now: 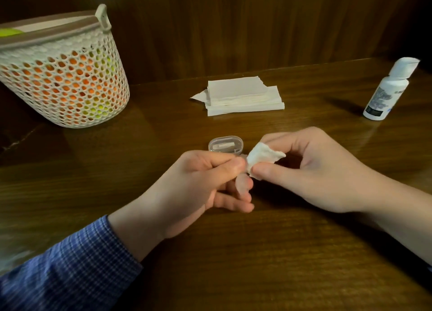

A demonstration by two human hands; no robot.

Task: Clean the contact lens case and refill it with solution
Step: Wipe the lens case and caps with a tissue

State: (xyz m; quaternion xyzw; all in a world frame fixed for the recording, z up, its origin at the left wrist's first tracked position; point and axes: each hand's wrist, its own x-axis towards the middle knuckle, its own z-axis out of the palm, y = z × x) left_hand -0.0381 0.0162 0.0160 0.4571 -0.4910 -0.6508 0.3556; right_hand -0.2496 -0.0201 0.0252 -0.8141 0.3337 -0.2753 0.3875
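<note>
We are midway through the cleaning: our left hand (205,182) grips a small translucent piece of the contact lens case (243,186) between curled fingers and thumb, held just above the wooden table (304,252) near the middle of its front half. Our right hand (311,168) pinches a crumpled wad of white tissue (264,157) between thumb and fingertips and presses it against the top of that piece. The piece is blurred and mostly hidden by fingers, so we cannot tell whether it is a well or a cap, nor whether it is yet dry.

Just behind our left hand, a clear oval plastic container (226,143) lies on the table; it looks like another part of the lens kit, and it appears untouched for now. A stack of folded tissues (243,95) waits further back, near the table's far edge.

The solution bottle (388,91) stands upright toward the far right corner, well apart from both hands, its cap seemingly flipped open. We judge the wiping to be under way and the refilling not yet begun. A white perforated basket (65,77) sits at the far left corner.
</note>
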